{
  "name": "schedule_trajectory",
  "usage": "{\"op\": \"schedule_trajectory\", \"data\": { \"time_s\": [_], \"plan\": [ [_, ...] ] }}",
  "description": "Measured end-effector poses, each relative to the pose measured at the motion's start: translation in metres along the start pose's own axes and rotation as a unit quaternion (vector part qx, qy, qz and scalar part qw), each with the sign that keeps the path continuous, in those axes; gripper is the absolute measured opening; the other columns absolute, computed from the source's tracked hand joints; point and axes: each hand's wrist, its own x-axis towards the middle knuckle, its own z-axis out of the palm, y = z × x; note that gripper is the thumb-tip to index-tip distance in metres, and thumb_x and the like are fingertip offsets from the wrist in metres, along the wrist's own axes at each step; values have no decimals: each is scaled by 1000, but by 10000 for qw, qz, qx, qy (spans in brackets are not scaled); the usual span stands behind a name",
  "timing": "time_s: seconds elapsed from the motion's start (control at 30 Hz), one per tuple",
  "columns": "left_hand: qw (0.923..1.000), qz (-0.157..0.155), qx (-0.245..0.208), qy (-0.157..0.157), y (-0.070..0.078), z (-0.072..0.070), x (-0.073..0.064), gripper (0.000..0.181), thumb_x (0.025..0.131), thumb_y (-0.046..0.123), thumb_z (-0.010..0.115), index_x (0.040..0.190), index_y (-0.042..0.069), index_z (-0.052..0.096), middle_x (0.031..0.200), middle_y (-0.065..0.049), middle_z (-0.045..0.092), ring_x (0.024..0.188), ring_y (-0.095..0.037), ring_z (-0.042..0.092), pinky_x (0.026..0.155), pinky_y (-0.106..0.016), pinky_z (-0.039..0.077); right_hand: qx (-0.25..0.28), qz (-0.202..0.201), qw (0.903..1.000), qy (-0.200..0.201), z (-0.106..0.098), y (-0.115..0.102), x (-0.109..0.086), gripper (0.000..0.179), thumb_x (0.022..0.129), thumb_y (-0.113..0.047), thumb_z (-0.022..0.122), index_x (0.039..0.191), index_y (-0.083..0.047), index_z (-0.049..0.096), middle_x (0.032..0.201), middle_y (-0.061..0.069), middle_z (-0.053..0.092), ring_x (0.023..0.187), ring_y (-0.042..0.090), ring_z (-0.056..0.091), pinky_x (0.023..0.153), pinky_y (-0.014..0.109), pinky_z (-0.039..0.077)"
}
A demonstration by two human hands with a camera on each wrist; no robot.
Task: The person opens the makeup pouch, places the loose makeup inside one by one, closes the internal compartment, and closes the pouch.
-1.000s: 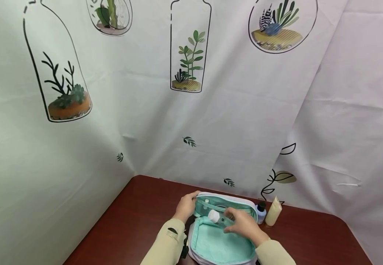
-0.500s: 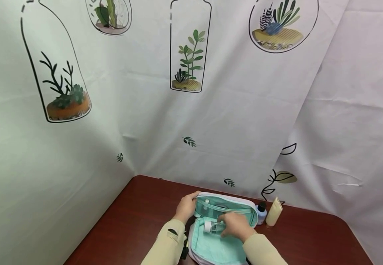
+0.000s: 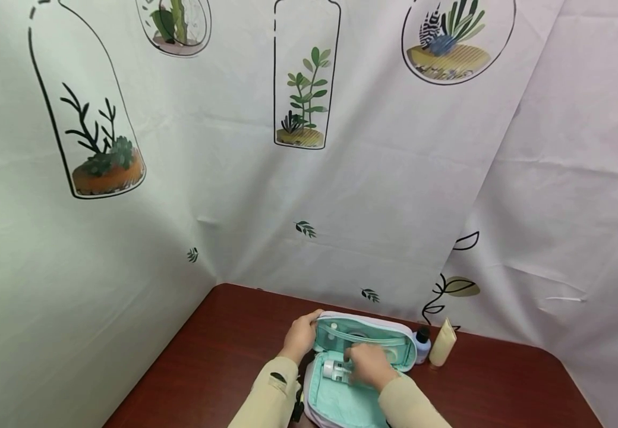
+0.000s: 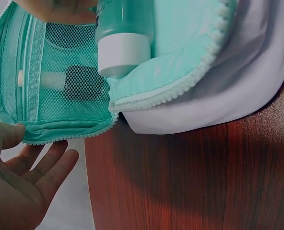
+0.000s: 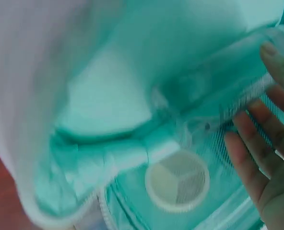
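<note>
A toiletry bag [image 3: 343,407] with a mint lining lies unzipped on the table, its lid raised at the back. My left hand [image 3: 299,340] holds the lid's left edge, thumb inside the rim and fingers behind it, as the left wrist view shows [image 4: 24,177]. In the main compartment lies a clear bottle [image 4: 125,19] with a white cap [image 3: 333,370], cap toward the left. Over its body is my right hand [image 3: 370,364]. In the right wrist view the fingers [image 5: 250,165] are spread and fairly straight along the bottle [image 5: 214,81], with the thumb overlapping it.
Behind the lid's mesh pocket [image 4: 51,110] sit a small dark container [image 4: 83,82] with a pale end and a round white-rimmed item [image 5: 178,181]. A black-capped bottle [image 3: 422,348] and a cream tube [image 3: 442,345] stand right of the bag on the brown table [image 3: 512,380].
My right hand has brought the bottle down and left into the compartment, and it now sits nearer the cap. My left hand has stayed at the lid.
</note>
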Motion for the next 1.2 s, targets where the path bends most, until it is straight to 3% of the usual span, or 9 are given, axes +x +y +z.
{"op": "schedule_trajectory", "data": {
  "time_s": [0.27, 0.43, 0.53, 0.63, 0.7, 0.77, 0.97, 1.1, 1.2],
  "plan": [
    [10000, 62, -71, -24, -3, 2, -1, 39, 96, 7, 48, 133, 16, 52, 130, -16, 52, 47, -15, 29, 45, -28, 28, 954, 335, 9949, 47, -13, 1, -9, 22, 69, -16, 81, 87, -13, 68, 76, -4, 57, 68, 12, 55, 57, 31, 45],
    [9999, 128, 11, 72, -2, 2, 0, 38, 96, 8, 48, 133, 16, 53, 129, -16, 53, 47, -16, 29, 45, -29, 28, 1648, 947, 9725, 1349, -56, 25, -25, 8, 80, -13, 71, 87, -14, 69, 74, -9, 59, 64, 6, 52, 55, 28, 42],
    [9998, 161, 42, 130, -1, 2, 0, 37, 96, 7, 49, 132, 15, 54, 128, -16, 54, 50, -17, 35, 46, -29, 29, 1615, 1550, 9367, 2693, -78, 50, -40, 9, 81, -9, 67, 90, -12, 68, 80, -3, 59, 69, 12, 54, 57, 31, 43],
    [9997, 135, 81, 175, -2, 1, -1, 36, 95, 7, 49, 130, 16, 56, 127, -15, 55, 61, -18, 47, 48, -30, 31, 2021, 2144, 8775, 3783, -85, 78, -57, 22, 78, 0, 61, 100, -1, 60, 95, 11, 52, 81, 24, 51, 66, 37, 40],
    [9996, 150, 114, 193, -3, 1, -3, 36, 95, 7, 50, 130, 15, 56, 126, -16, 55, 70, -22, 54, 49, -31, 32, 2282, 2621, 8419, 4129, -80, 94, -67, 31, 76, 1, 57, 106, 4, 52, 104, 18, 44, 89, 31, 46, 71, 41, 36],
    [9996, 153, 126, 181, -5, 2, -5, 36, 95, 8, 50, 130, 15, 56, 126, -16, 55, 73, -23, 56, 50, -31, 32, 2563, 3079, 8203, 4082, -69, 108, -77, 41, 73, 2, 56, 113, 7, 45, 110, 23, 38, 97, 36, 41, 76, 45, 32],
    [9997, 85, 71, 197, -6, 3, -9, 37, 95, 7, 50, 130, 15, 56, 127, -16, 55, 61, -18, 48, 47, -30, 31, 2970, 3849, 8320, 2672, -29, 130, -96, 67, 72, -6, 60, 129, 12, 29, 125, 35, 23, 111, 52, 30, 87, 62, 27],
    [9996, 150, 92, 217, -5, 2, -12, 36, 95, 6, 50, 129, 14, 57, 125, -17, 56, 68, -20, 54, 47, -30, 31, 3392, 3636, 8454, 1951, -8, 134, -96, 74, 73, -5, 61, 130, 21, 20, 125, 42, 20, 115, 57, 26, 94, 64, 25],
    [9994, 190, 94, 268, -3, 2, -11, 36, 94, 6, 50, 129, 14, 57, 124, -17, 56, 75, -22, 57, 48, -31, 31, 3764, 3476, 8416, 1708, -1, 136, -92, 70, 78, -3, 59, 127, 24, 17, 120, 46, 28, 113, 57, 32, 95, 61, 27]
  ]
}}
